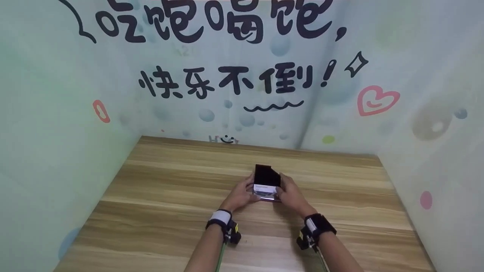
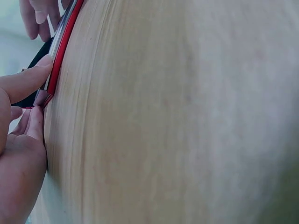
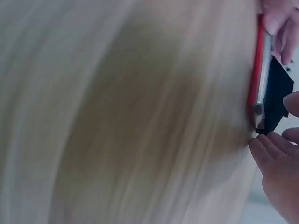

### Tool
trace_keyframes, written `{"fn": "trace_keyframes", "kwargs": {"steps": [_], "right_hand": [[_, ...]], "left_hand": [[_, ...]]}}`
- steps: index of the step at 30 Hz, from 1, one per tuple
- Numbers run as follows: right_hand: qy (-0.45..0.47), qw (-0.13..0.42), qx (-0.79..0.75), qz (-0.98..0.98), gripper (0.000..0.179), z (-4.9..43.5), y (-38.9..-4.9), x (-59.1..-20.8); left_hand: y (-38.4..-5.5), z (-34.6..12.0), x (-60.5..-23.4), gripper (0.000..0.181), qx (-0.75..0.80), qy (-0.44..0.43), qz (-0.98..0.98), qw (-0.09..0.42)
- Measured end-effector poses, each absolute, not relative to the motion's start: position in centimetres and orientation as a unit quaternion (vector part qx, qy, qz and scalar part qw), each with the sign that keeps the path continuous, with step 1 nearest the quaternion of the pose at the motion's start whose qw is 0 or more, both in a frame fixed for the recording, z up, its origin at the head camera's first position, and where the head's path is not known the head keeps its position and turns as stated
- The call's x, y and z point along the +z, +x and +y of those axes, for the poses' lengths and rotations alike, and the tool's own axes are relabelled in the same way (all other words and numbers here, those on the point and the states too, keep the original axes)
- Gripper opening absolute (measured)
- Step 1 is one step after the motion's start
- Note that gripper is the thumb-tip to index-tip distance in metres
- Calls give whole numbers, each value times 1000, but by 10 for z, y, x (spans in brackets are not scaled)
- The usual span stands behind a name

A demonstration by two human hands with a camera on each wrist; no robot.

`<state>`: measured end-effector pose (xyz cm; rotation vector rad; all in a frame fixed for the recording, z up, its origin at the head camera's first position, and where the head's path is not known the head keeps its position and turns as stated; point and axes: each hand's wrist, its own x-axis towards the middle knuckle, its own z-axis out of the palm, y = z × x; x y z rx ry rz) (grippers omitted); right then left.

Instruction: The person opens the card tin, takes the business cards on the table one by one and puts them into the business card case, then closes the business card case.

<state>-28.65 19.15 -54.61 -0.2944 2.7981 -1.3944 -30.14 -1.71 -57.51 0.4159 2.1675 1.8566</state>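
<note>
A small flat case [image 1: 266, 192] rests on the table between both hands. It has a pale printed face, a red edge [image 2: 68, 39] and a black panel with a cut corner [image 1: 266, 174] at its far side. My left hand [image 1: 241, 193] grips the case's left end, thumb [image 2: 30, 79] on the near edge and fingers behind. At the right end, my right hand [image 1: 293, 192] touches the case's corner with nearly straight fingertips [image 3: 266, 142]. Its thumb [image 3: 292, 103] hovers over the face, apart from it in the right wrist view. What the case contains cannot be seen.
A wood-grain table [image 1: 170, 181] extends around the hands. Pale printed curtains [image 1: 227, 124] with black lettering enclose its back and sides. Each wrist wears a strap with a small camera [image 1: 233, 232].
</note>
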Motion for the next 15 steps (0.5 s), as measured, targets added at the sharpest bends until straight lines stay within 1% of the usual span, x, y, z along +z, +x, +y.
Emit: {"fn": "trace_keyframes", "kwargs": {"steps": [5, 7, 12, 15], "right_hand": [[-47, 23, -512, 857, 68, 197, -290, -547], [-46, 24, -529, 847, 68, 199, -289, -547], [-83, -6, -545, 834, 67, 203, -285, -550], [-107, -35, -515, 850, 65, 206, -283, -552]], "left_hand": [[-300, -13, -573, 92, 634, 139, 751, 125], [-300, -12, -573, 94, 636, 136, 750, 122], [-298, -13, -573, 97, 636, 129, 754, 107], [-296, -14, -573, 99, 636, 131, 753, 103]]}}
